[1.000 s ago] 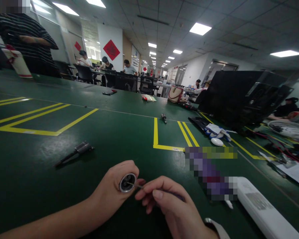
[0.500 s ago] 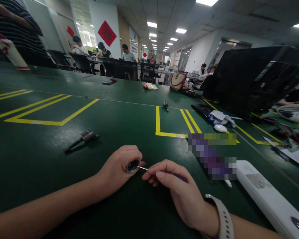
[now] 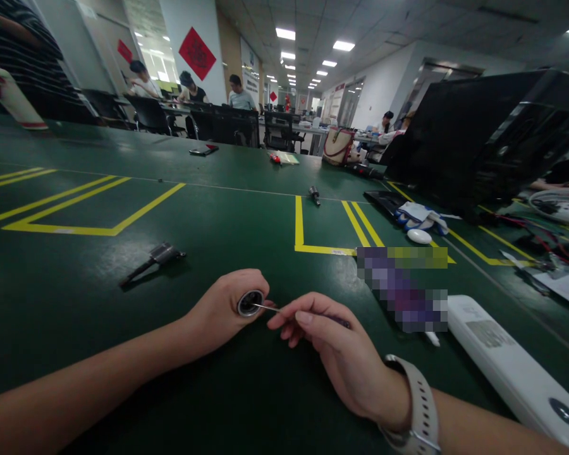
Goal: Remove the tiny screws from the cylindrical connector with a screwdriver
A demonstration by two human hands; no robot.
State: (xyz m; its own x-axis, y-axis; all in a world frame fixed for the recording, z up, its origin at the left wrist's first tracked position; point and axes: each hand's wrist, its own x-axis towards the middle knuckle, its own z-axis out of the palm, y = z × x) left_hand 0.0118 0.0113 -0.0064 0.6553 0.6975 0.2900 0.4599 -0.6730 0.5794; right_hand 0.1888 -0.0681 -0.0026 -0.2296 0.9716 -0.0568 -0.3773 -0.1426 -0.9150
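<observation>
My left hand (image 3: 234, 297) is closed around a small round metal part with a dark hollow opening (image 3: 250, 304); most of its body is hidden in the fist. In my right hand (image 3: 329, 338) is a thin screwdriver (image 3: 268, 308), pinched between thumb and fingers, with a dark handle lying along the index finger. Its slim metal shaft points left and its tip reaches the opening of the round part; how deep it goes I cannot tell. A dark cylindrical metal part with a narrower shaft (image 3: 159, 258) lies on the green table to the left of my hands.
A smaller metal part (image 3: 314, 196) lies farther back. To the right are a blurred-out phone-like object (image 3: 398, 291), a long white device (image 3: 507, 360), a white oval mouse-like object (image 3: 419, 236), gloves (image 3: 420, 217) and a large black case (image 3: 474, 139). Yellow tape (image 3: 298, 221) marks the table.
The view has shifted slightly, so both hands appear a little higher. My hands keep their grips, and the screwdriver tip stays at the round part's opening.
</observation>
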